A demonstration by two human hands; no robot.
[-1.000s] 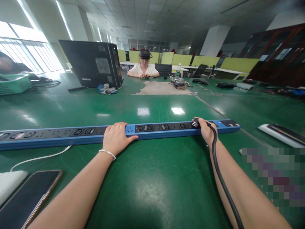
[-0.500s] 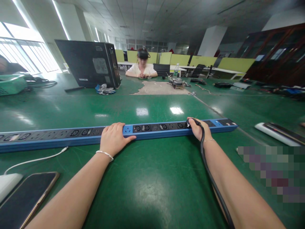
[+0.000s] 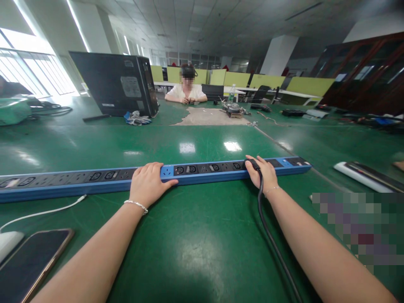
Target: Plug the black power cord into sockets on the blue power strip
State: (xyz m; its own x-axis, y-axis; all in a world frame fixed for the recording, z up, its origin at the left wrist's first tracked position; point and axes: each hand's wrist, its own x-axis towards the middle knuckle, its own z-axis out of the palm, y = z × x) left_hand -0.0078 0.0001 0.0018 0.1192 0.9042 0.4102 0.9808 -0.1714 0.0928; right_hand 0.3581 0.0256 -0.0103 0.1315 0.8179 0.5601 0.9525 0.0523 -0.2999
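Note:
A long blue power strip [image 3: 205, 179] with black and blue sockets lies across the green table. Over its middle, my left hand [image 3: 147, 182] grips the strip, the thumb along the near edge beside a blue socket. Farther right, my right hand [image 3: 265, 174] is closed around a black power plug [image 3: 253, 163], thumb on one side and fingers on the other. The plug sits at the strip's sockets; how deep it is in, I cannot tell. Its black cable [image 3: 270, 231] hangs past my right wrist and runs toward me.
A phone [image 3: 38, 259] and a white cable [image 3: 47, 211] lie at the near left. Behind the strip stand a black computer case [image 3: 110, 86] and gloves [image 3: 138, 118]. A person [image 3: 187, 90] sits across the table. A white-and-black device [image 3: 369, 176] lies at the right.
The right hand has shifted its hold on the plug, its fingers now more raised and spread. The cable beside it has swung left, away from the forearm. My left hand keeps its place.

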